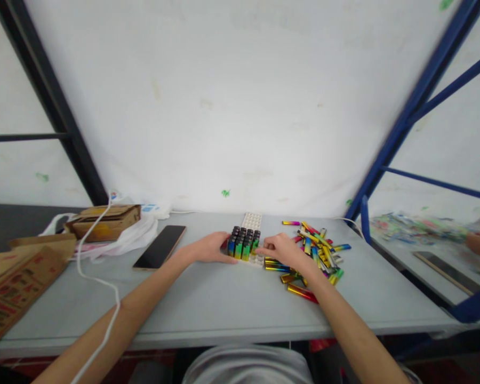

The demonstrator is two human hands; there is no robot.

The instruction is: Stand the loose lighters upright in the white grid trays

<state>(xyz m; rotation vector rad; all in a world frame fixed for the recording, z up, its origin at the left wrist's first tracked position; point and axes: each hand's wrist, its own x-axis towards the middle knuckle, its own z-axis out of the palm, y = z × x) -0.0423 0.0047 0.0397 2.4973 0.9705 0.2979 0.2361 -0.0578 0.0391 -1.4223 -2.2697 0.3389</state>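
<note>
Left hand: the left hand (214,248) has thumb and fingers parted, curved about the left side of the upright tubes; whether it presses on them cannot be told.
Right hand: the right hand (278,248) has bent fingers, its fingertips close together at the right side of the same group; whether they pinch a tube cannot be told.
Tray: the white tray (252,219) with rows of round hollows lies about midway along the worktop (224,309), its far end near the back edge.
Upright tubes: the upright tubes (244,242), black-topped and shading from blue through green to yellow, stand packed on the tray between the hands.
Loose tubes: a pile of loose tubes (324,250), shiny yellow, red, blue and green, spreads toward the worktop's right edge, partly behind the right forearm.
Phone: a dark phone (160,247) lies flat left of the left hand.
Left end: a cardboard box (116,221) sits near the back left corner, beside a white plastic bag (144,230).
</note>
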